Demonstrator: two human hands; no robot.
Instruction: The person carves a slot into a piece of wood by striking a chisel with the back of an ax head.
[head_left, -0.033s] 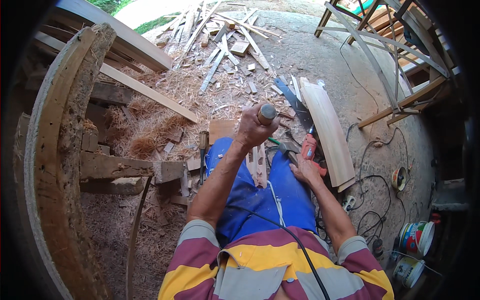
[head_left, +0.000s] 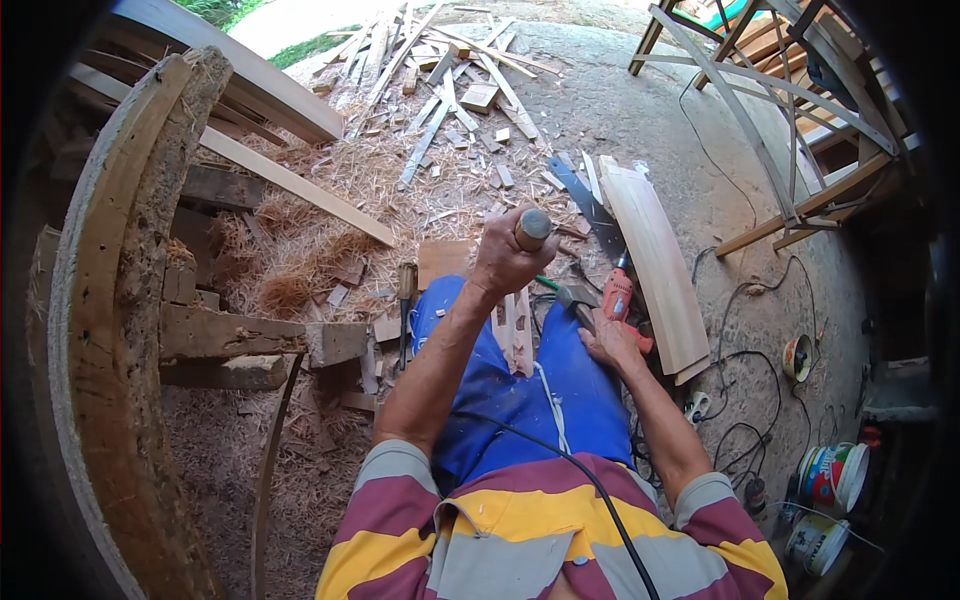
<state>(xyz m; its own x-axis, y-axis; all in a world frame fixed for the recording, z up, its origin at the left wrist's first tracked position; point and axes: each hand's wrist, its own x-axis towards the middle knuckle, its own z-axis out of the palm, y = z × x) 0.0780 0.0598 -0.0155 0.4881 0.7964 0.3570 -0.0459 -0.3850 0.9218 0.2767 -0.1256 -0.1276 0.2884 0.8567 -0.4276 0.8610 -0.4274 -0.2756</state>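
Note:
My left hand (head_left: 497, 258) is closed around the upright wooden handle of a chisel (head_left: 534, 229). The handle's round end faces up, and its blade is hidden below my fist. Beneath it, between my blue-trousered legs, lies a pale wooden piece (head_left: 514, 338) with slots cut in it. Low over my right thigh, my right hand (head_left: 614, 342) is closed on a hammer (head_left: 574, 298); the dark head shows beyond my fingers and the grip is mostly hidden. A green rod (head_left: 547, 283) shows beside the head. A red power drill (head_left: 617, 293) lies just beyond that hand.
Right of the drill lies a wide pale board (head_left: 650, 255), with a handsaw (head_left: 590, 205) beside it. Another chisel (head_left: 407, 285) stands by my left knee. Shavings and offcuts (head_left: 480, 97) cover the ground ahead. A large curved timber (head_left: 110, 300) rises at left; cables (head_left: 765, 400) and buckets (head_left: 833, 475) lie right.

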